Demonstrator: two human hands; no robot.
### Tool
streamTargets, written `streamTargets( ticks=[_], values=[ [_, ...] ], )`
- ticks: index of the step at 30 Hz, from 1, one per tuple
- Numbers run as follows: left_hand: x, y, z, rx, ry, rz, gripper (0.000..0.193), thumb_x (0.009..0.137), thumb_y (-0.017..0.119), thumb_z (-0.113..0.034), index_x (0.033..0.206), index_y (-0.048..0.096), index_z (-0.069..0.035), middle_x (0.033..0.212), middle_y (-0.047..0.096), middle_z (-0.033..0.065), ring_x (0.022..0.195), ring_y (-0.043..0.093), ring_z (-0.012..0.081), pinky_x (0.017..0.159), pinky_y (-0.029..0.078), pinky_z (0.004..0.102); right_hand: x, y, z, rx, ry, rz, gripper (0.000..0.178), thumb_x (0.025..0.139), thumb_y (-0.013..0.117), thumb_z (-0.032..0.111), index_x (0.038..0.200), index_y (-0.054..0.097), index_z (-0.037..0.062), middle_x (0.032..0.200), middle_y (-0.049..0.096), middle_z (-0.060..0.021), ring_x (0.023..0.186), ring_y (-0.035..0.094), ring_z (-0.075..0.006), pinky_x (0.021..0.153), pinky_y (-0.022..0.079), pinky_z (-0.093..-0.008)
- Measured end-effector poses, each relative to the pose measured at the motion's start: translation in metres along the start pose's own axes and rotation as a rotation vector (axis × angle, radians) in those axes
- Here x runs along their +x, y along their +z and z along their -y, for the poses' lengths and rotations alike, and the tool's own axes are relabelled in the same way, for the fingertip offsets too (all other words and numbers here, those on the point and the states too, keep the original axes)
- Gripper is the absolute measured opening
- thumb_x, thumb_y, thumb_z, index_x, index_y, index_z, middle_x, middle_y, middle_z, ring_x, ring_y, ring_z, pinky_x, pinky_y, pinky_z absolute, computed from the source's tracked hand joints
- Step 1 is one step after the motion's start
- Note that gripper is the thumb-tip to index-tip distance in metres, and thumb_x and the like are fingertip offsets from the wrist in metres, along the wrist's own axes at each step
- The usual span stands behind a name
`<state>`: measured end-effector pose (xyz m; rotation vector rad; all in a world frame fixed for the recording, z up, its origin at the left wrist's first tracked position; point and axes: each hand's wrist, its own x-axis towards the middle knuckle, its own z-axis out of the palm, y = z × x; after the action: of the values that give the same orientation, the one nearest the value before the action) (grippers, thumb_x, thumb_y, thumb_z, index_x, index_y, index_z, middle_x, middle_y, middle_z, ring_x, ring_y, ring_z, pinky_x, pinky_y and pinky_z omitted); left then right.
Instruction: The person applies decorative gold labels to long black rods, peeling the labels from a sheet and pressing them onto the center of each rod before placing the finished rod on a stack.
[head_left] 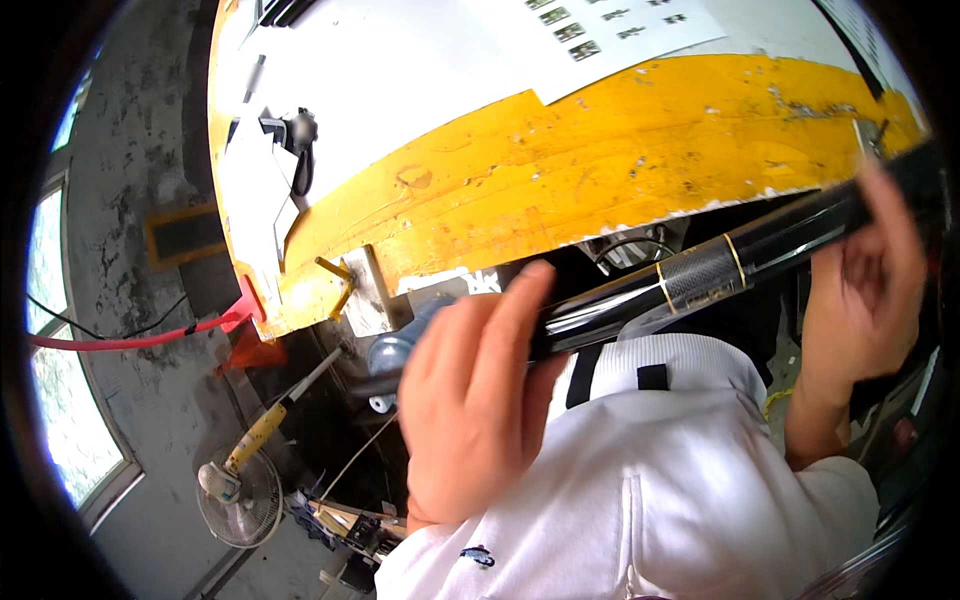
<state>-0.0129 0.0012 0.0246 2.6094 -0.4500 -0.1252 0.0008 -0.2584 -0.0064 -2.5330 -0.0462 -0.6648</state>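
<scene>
Nearest you: your white jacket (700, 450); above it your left hand (470, 400) wraps the glossy black rod (600, 312). Long axis runs near left to far right, on the near side of the yellow-edged table (640, 140). Your right hand (870, 280) sits nearer the far-right end, one blurred finger crossing it; can't tell its hold. Right end lost in dark rim; stretch inside left palm hidden.
</scene>
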Motion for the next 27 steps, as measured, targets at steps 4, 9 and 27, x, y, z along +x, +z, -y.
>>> streamTargets(
  ticks=[4, 9, 27],
  values=[
    [-0.004, 0.03, -0.011, -0.479, -0.008, 0.209, 0.039, 0.082, 0.075, -0.007, 0.112, 0.053, 0.004, 0.087, 0.061, 0.0173, 0.073, 0.061, 0.0227, 0.065, 0.047, 0.029, -0.005, -0.007, -0.012, 0.626, 0.168, -0.125, 0.054, 0.089, 0.06, 0.001, 0.138, 0.04, -0.0062, 0.093, 0.06, -0.0065, 0.072, 0.052, -0.0053, 0.064, 0.041, -0.0157],
    [-0.012, 0.062, -0.03, -0.778, 0.126, 0.22, 0.045, 0.087, 0.072, -0.011, 0.121, 0.046, 0.004, 0.08, 0.059, 0.014, 0.065, 0.058, 0.0223, 0.058, 0.044, 0.0295, -0.019, -0.008, 0.018, 1.123, 0.551, 0.411, 0.037, 0.076, 0.07, 0.014, 0.107, 0.06, -0.0015, 0.088, 0.063, -0.0047, 0.07, 0.052, -0.0055, 0.061, 0.04, -0.0196],
    [-0.048, 0.073, -0.051, -1.183, -0.142, 0.342, 0.039, 0.092, 0.063, -0.007, 0.123, 0.044, 0.006, 0.094, 0.063, 0.0088, 0.082, 0.061, 0.0119, 0.073, 0.047, 0.0239, -0.039, -0.014, 0.023, 1.204, 0.529, 0.757, 0.038, 0.07, 0.077, 0.023, 0.095, 0.057, 0.0026, 0.068, 0.053, 0.0008, 0.063, 0.05, -0.0077, 0.056, 0.041, -0.024]
  ],
)
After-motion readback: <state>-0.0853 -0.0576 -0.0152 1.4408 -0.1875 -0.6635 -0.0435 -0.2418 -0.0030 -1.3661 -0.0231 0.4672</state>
